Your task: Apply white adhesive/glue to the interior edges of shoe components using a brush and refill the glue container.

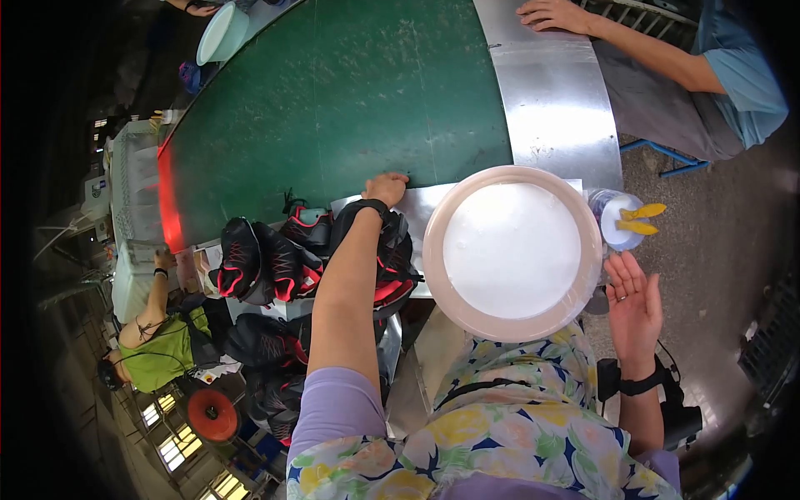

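Observation:
My left hand (pixel 386 188) rests at the near edge of the green belt (pixel 358 100), fingers pointing right, with nothing seen in it. Just below it and beside my left forearm stand several black shoes (pixel 242 258) with red linings. My right hand (pixel 632 308) is open, palm up, fingertips close to the right rim of a round beige basin (pixel 435 242). A smooth white surface fills the basin, and clear plastic shows along its rim. Behind the right hand, a clear container (pixel 602 208) holds white stuff and two yellow-handled tools (pixel 640 218), their lower ends hidden.
A metal edge plate (pixel 558 100) borders the belt, with a co-worker's hand (pixel 550 14) on it at the upper right. Another person in green (pixel 162 358) works at the left. A pale green basin (pixel 222 35) stands far left; more shoes (pixel 267 342) sit lower down.

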### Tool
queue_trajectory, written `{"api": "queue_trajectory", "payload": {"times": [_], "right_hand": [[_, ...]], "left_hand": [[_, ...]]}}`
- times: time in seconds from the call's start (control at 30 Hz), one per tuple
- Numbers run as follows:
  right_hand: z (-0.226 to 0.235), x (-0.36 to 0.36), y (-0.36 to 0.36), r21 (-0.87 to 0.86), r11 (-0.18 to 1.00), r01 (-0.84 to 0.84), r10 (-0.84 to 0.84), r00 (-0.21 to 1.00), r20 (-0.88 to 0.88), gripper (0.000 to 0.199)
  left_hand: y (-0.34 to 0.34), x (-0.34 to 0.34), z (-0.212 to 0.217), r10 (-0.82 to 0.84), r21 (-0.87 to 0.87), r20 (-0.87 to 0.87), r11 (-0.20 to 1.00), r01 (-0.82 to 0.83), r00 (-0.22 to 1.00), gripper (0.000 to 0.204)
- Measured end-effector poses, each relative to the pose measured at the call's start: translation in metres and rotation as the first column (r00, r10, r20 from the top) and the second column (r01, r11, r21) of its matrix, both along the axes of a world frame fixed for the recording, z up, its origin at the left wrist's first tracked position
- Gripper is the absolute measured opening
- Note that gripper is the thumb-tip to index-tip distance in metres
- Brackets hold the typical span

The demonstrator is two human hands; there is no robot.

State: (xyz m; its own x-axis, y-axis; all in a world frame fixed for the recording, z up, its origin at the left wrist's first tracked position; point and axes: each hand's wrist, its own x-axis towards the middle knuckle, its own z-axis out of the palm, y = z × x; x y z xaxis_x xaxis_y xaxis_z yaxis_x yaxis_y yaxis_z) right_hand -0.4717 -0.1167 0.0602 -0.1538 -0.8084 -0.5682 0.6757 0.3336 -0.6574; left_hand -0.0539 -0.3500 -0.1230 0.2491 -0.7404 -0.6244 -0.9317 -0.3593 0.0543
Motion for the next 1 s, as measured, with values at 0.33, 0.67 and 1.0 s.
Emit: {"api": "queue_trajectory", "payload": {"times": [0.33,0.67,1.0], "right_hand": [[0.003,0.010,-0.003,0.024,1.000,-0.016,0.016,1.000,0.016,0.058],[0.002,0.020,-0.006,0.008,0.996,-0.091,0.091,0.996,0.012,0.057],[-0.003,0.019,0.002,0.004,0.997,-0.076,0.076,0.995,0.071,0.055]], "left_hand": [[-0.045,0.042,0.010,0.083,-0.488,-0.649,0.718,-0.497,0.756,0.033],[-0.013,0.032,0.004,-0.294,0.002,-0.194,0.954,0.300,0.936,0.030],[-0.049,0.066,0.021,0.006,-0.317,-0.554,0.923,-0.217,0.833,0.028]]}}
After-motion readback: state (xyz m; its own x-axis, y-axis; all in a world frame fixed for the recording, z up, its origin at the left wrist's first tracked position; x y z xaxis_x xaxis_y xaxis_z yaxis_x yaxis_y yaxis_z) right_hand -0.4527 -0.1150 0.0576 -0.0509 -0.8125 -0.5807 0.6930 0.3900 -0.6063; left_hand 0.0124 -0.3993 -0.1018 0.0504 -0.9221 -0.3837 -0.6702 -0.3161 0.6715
